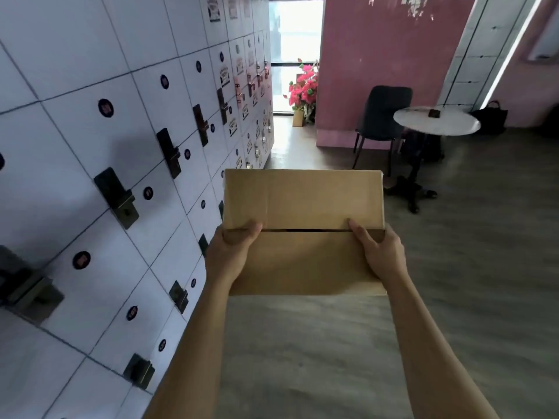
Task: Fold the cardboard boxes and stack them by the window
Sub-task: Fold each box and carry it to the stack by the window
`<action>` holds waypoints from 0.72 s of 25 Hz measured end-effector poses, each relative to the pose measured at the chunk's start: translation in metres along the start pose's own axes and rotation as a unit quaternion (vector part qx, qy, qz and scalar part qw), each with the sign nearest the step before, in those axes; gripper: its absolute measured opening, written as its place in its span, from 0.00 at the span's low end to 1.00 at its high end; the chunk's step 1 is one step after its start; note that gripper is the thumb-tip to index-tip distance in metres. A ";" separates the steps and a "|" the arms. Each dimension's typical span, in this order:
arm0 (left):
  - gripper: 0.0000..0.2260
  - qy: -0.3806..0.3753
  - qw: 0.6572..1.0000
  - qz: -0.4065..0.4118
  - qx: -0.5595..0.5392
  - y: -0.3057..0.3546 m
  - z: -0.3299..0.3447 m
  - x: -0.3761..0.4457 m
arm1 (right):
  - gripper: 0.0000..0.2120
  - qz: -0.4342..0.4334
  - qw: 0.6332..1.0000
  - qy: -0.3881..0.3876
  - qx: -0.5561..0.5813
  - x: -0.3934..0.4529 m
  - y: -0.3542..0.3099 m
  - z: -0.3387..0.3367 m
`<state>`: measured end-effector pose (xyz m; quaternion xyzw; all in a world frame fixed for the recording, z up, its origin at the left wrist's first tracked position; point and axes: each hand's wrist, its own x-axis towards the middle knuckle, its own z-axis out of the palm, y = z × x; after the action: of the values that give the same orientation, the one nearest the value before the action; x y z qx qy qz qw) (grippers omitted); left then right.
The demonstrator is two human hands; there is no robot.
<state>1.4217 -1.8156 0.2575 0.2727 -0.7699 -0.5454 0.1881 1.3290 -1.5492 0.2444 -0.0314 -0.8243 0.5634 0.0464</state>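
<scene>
Head view: we face down a corridor, white locker wall (121, 146) on our left, pink wall (378, 71) on our right, and the bright window (295, 28) straight ahead at the far end, well apart from us. Pink flowers (302, 89) and a small brown carton (298, 117) stand on the floor (453, 297) near it; whether that carton starts the stack we cannot tell. Off right, a dark chair (382, 116) sits just beside a round tabletop (435, 122). We carry the cardboard box (304, 231) at mid-frame, held out in front, its long axis crosswise to our path and its top seam running left to right. Left hand (233, 252) grips the box's left end, thumb laid over the top by the seam; right hand (382, 252) grips the right end likewise. Both sit equally near the load. Judgement: the flaps look folded closed, so the carry is under way; the window lies dead ahead of the box, so the coming move is a straight walk forward.
</scene>
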 end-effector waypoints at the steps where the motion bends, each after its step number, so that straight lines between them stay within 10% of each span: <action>1: 0.39 0.018 1.000 -0.011 0.003 -0.003 -0.003 0.029 | 0.34 -0.012 1.000 -0.010 -0.005 0.026 -0.012 0.023; 18: 0.33 -0.056 0.998 0.004 -0.008 0.004 0.073 0.496 | 0.34 0.026 0.997 0.055 -0.042 0.377 -0.083 0.274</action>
<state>0.9907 -2.0709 0.2326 0.2371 -0.7762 -0.5649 0.1487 0.9241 -1.7939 0.2379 -0.0855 -0.8422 0.5269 0.0761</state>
